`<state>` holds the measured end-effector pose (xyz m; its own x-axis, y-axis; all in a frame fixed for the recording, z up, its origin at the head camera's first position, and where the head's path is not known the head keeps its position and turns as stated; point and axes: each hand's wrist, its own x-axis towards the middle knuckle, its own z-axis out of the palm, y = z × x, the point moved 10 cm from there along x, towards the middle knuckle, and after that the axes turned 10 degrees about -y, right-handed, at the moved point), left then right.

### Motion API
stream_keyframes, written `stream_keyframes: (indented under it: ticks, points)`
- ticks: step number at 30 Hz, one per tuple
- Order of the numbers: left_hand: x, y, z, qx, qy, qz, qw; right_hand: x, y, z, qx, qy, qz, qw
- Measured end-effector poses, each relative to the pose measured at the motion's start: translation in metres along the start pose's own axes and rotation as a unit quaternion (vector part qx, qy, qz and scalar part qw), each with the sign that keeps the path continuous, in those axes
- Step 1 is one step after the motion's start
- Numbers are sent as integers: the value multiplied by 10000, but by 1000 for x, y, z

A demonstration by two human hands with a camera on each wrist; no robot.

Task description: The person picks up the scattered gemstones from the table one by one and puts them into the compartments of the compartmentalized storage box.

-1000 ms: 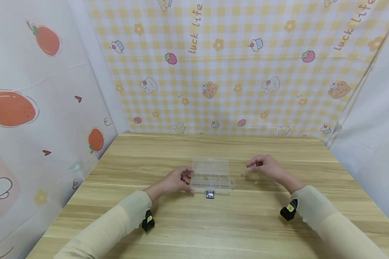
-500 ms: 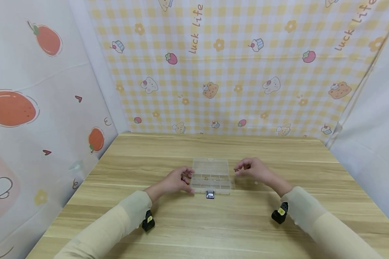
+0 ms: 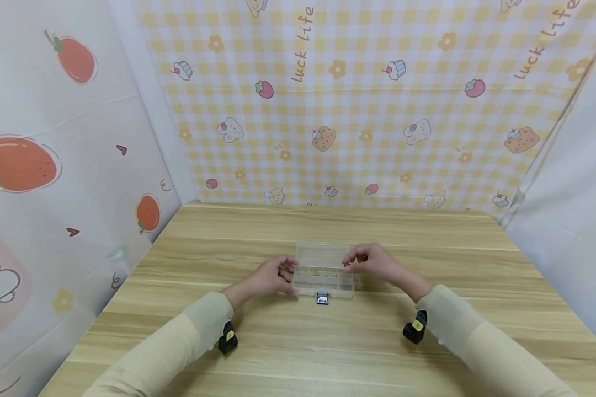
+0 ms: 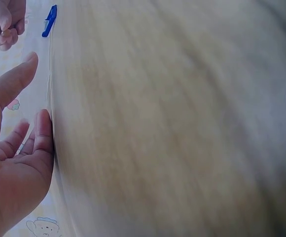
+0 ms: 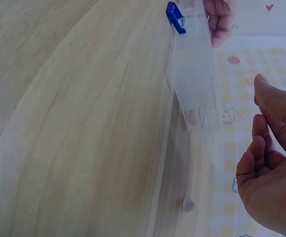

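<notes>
At the left edge of the box (image 3: 340, 294), the left hand (image 3: 268, 277), fingers spread, presumably steadies it; the right hand (image 3: 374, 264) pinches a possible bead (image 4: 5, 33).

One left hand (image 3: 267, 277), one right hand (image 3: 376, 263), one clear box (image 3: 339, 293), one table (image 3: 298, 347).
The box has one lid (image 3: 322, 255), one blue latch (image 3: 322, 299) and, as I can count, eight compartments (image 3: 302, 282); inside are at least two small pieces (image 3: 317, 273), too small for exact counting. The right hand has one tiny piece (image 4: 5, 33). There are also two sleeves (image 3: 179, 336) and two black wrist devices (image 3: 227, 339).
</notes>
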<state>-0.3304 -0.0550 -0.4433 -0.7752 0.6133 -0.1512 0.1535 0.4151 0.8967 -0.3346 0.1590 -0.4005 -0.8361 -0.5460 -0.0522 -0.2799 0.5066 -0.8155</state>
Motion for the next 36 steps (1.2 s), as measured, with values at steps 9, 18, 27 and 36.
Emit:
stream_keyframes:
  ticks: [9,18,27,36]
  points:
    - [-2,2,1,-126,-6,16,9999,10,-12,14,76,-123,-146,9998]
    - [-2,1,0,-77,39,5,10000,21,-27,29,-49,-296,-211,9993]
    - [-1,0,-1,-71,43,-49,10000,31,-37,42,-143,-374,-354,9986]
    - [-1,1,0,-54,-16,-17,10000,41,-42,53,-10,-460,-453,9979]
